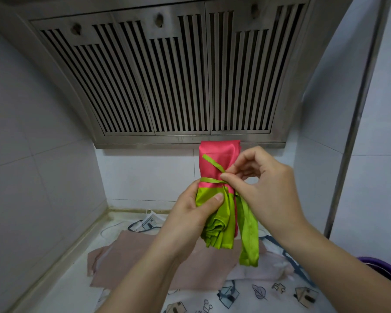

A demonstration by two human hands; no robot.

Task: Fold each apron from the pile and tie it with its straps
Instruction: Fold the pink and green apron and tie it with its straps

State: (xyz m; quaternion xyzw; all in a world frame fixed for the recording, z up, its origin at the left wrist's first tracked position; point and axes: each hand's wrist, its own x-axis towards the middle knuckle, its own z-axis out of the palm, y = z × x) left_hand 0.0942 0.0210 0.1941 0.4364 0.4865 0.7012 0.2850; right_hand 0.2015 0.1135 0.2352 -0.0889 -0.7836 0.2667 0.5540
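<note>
A folded pink and green satin apron is held upright in the air in front of me. My left hand grips its green lower part, thumb across the front. A thin green strap runs round the bundle's middle. My right hand pinches that strap at the bundle's right side, where it crosses itself. A wider green strap loop hangs down below my right hand. On the counter below lie a dusty pink apron and a white apron printed with little houses and leaves.
A steel range hood with slotted grilles hangs close above the bundle. Tiled walls close in on the left and back. A steel pipe runs down on the right. A purple basin rim shows at the right edge. A white device with a cable lies by the back wall.
</note>
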